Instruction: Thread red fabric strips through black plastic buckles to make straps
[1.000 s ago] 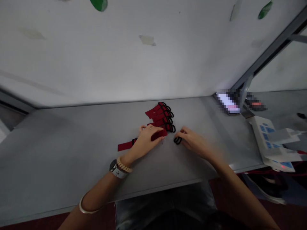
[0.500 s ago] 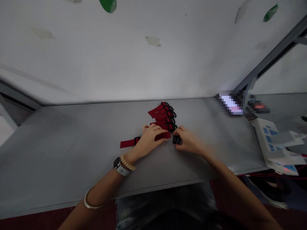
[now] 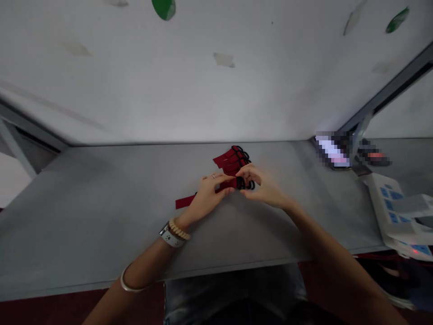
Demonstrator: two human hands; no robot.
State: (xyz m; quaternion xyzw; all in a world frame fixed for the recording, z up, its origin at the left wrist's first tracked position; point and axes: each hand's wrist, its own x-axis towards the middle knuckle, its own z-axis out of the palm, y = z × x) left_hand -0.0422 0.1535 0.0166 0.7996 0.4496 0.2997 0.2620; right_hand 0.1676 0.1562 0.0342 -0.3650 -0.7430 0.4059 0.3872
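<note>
My left hand (image 3: 209, 195) is closed on a red fabric strap (image 3: 228, 184), thumb and fingers pinching its right part. At that strap's right end is a black buckle (image 3: 240, 183) with loop-like bars. My right hand (image 3: 267, 186) has its thumb and forefinger curled around the buckle, which now meets the strap end. Another red strap (image 3: 184, 202) sticks out to the left from beneath my left hand, its other end hidden. Just beyond my hands lie several red straps with black buckles (image 3: 233, 158), fanned out and overlapping.
A white wall (image 3: 189, 99) rises behind the grey table (image 3: 118, 203). To the right are a lit phone (image 3: 333, 151), blurred in part, and a white power strip (image 3: 385, 203) with blue sockets and plugs. The table's front edge (image 3: 233, 271) runs close to my lap.
My right hand has brought the black buckle left and up against the end of the red strap in my left hand. The view has shifted slightly.
</note>
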